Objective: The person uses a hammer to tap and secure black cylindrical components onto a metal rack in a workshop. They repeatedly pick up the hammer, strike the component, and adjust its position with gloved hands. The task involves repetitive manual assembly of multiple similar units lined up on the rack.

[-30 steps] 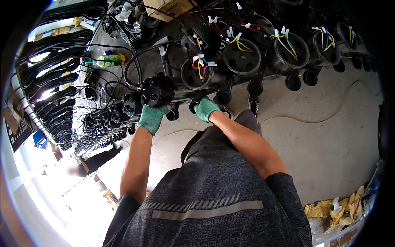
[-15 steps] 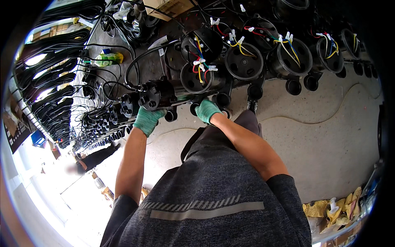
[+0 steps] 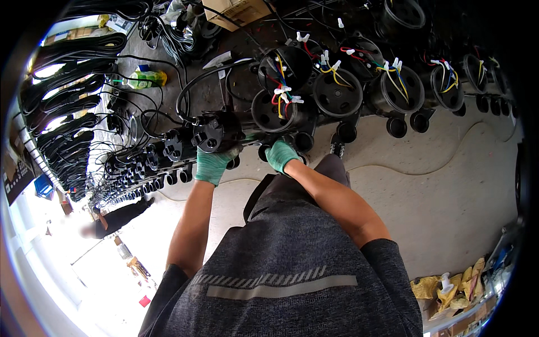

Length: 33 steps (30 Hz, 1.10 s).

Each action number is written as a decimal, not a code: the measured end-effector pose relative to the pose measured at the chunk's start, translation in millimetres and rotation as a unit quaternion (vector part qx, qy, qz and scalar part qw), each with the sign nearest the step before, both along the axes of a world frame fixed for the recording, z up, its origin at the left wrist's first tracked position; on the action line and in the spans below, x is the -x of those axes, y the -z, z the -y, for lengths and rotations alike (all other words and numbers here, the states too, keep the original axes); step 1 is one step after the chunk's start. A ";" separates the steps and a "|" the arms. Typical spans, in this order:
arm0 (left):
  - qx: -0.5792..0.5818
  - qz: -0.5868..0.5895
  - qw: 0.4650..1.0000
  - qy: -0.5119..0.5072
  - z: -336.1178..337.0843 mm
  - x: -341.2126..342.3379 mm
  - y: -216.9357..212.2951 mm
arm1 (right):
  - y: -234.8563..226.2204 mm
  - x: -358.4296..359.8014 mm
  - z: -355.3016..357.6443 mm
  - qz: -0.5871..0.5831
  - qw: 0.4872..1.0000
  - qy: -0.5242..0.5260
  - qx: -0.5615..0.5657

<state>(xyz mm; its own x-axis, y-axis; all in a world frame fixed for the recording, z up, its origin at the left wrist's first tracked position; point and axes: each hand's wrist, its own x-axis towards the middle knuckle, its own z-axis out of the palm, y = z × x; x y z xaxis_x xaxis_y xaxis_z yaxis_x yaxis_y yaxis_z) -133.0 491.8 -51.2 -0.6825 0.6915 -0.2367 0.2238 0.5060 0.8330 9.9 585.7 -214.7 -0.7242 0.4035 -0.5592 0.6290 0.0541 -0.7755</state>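
**A:** ok so starting at the far left, what's all that black stuff?

**B:** Coils of black cable (image 3: 73,67) stacked along the left edge, loads of them. Just right of those there's a green and yellow bottle (image 3: 143,78) lying on the counter (image 3: 224,95). Below that, a long row of black pump parts (image 3: 140,168) runs off to the lower left along the counter's near edge.

**A:** And the hands?

**B:** Both in green gloves. The left hand (image 3: 213,164) is closed around the underside of a black round pump body (image 3: 216,132) with a thick black cord looping up out of it. That piece sits at the counter's near edge, left of centre, just left of the open housings. The right hand (image 3: 281,155) is a bit to the right, fingers curled up against the bottom of the nearest open black housing (image 3: 275,109), the one with red, yellow and blue wires sticking out. Can't tell if it's properly gripping or just pressed against it.

**A:** Further right?

**B:** More of the same round black housings (image 3: 396,90) in a row, each with coloured wires tipped in white caps. A cardboard box (image 3: 238,11) sits at the far edge above them. Floor (image 3: 438,185) below is bare concrete, and there's some crumpled yellow wrapping (image 3: 449,286) down at the lower right.
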 end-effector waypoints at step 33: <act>0.085 -0.190 0.972 0.112 -56.5 110.0 -173.2 | -148.9 -114.0 -92.6 -0.139 0.967 0.129 0.168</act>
<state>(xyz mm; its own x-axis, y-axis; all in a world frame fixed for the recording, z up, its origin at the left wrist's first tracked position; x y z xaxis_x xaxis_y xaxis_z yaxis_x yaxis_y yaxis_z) -242.9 548.3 122.0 -0.5800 0.8056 -0.1209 0.6192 0.5324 0.5772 124.0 678.3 -65.8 -0.7649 0.4211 -0.4875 0.3519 -0.3608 -0.8637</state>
